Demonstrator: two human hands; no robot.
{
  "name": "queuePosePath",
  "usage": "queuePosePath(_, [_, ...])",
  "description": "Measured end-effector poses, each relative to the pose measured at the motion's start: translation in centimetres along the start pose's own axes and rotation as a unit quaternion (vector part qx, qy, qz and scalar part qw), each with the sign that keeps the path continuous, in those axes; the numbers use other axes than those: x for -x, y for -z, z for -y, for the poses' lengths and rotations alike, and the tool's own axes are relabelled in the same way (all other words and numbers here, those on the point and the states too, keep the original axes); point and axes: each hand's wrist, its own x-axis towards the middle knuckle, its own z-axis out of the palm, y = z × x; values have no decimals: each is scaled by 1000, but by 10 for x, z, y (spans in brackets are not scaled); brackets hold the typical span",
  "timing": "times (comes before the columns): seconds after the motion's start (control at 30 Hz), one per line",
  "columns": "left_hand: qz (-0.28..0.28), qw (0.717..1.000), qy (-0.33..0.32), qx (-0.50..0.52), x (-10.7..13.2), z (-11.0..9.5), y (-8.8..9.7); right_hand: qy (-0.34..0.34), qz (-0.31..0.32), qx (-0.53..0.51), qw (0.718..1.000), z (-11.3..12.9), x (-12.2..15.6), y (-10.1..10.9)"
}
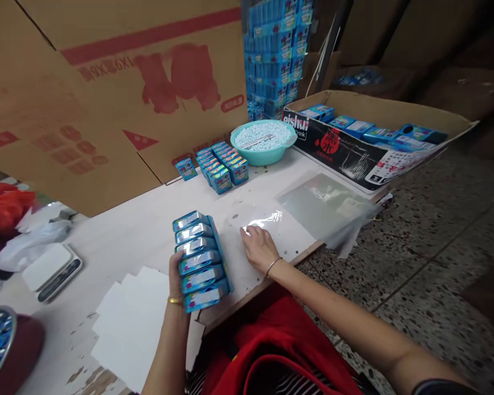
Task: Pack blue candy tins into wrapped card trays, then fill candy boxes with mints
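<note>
We see the row of six glossy blue printed packs [200, 255] near the front edge of the white, stained tabletop [135, 236], in the left hand [177, 282]. Its fingers are wrapped around the row's left side. Long axis: runs away from us, far end leaning slightly left; the packs lie crosswise to it, side by side, with a blue panel along the right side. Whether the row touches the tabletop we cannot tell.

Right hand [258, 247]: fingers bent and reaching forward, at a clear, shiny plastic film [271, 215]; whether they pinch it we cannot tell.

Surface: a stack of translucent grey plastic sheets [316, 203] lies right of the film; fanned white paper sheets [132, 323] lie left of the row. Farther back we note a cluster of small blue boxes [222, 167] beside a round turquoise plastic basin [263, 158] filled with pale pellets. A white, flat device [51, 269] sits at left.

Room: a large brown cardboard carton [107, 109] with red print stands behind the tabletop; tall stacked blue packs [271, 55] rise beyond it. Floor [415, 263] at right: dark, speckled.
</note>
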Motion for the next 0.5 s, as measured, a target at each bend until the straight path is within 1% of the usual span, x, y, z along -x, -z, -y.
queuePosePath(0.07, [-48, 998, -4, -32, 26, -4, 10, 20, 23, 4, 1000, 7, -3, -7])
queuePosePath(0.13, [-81, 996, 7, -45, 47, -3, 21, 30, 40, -9, 999, 10, -3, -18])
queuePosePath(0.23, [-101, 991, 39, -79, 62, 7, 32, 30, 22, -91, 995, 2, 3, -34])
queuePosePath(0.33, [-75, 986, 70, -129, 61, 23, 30, 48, -11, -212, 976, -15, 11, -43])
queuePosePath(0.43, [-15, 981, 66, -184, 50, 38, 20, 55, -64, -309, 947, -25, 14, -48])
queuePosePath(0.5, [9, 974, 56, -220, 42, 44, 16, 36, -111, -367, 923, -25, 14, -48])
